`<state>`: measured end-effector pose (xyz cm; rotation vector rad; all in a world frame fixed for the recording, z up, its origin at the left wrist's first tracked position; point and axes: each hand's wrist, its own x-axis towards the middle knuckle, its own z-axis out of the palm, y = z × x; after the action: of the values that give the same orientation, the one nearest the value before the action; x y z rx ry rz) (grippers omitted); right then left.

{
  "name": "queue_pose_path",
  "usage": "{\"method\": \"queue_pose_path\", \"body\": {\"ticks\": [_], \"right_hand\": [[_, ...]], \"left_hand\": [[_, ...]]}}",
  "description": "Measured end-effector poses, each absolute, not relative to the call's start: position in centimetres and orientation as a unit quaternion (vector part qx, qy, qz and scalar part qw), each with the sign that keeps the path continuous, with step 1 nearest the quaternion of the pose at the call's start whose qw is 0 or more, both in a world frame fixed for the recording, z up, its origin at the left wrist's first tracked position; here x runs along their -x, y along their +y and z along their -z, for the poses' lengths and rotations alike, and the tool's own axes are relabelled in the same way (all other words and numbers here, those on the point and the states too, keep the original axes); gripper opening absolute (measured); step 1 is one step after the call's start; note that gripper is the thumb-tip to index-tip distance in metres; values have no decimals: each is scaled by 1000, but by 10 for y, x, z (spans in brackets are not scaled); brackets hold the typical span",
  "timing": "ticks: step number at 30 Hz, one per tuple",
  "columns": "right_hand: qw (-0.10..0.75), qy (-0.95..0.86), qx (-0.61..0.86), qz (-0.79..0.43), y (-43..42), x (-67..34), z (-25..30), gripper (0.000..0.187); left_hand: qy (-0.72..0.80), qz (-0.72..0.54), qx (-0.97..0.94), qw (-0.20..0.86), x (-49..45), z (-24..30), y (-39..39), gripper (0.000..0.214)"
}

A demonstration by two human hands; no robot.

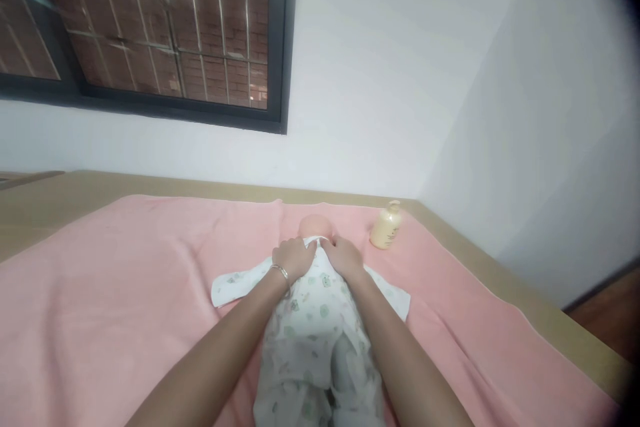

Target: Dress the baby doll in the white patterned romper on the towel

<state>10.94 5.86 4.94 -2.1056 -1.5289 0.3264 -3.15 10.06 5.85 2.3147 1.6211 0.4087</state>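
Observation:
A baby doll (315, 225), as it appears, lies on its back with its head away from me; its face is hardly visible. It wears a white baby outfit (320, 300) with a small green print, both sleeves spread out sideways. My left hand (296, 257) has its fingers closed on the cloth at the left of the collar, the thumb pointing inward. Opposite it, my right hand (345, 257) grips the collar's right side. Some of my fingertips are hidden against the cloth. A silvery bracelet (281, 271) circles my left wrist.
Under the doll a pink blanket (150, 267) is spread with soft folds over a yellowish surface (90, 187). A pale yellow pump bottle (386, 227) stands tilted at the back right. Behind rise a white wall (360, 80) and a dark-framed barred window (283, 47).

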Motion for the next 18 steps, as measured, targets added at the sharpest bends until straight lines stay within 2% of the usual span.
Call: {"method": "queue_pose_path", "body": {"ticks": [18], "right_hand": [[263,-562,776,-114,61,-111,-47,50]], "left_hand": [[566,-144,-800,140,31,-58,101,68]]}}
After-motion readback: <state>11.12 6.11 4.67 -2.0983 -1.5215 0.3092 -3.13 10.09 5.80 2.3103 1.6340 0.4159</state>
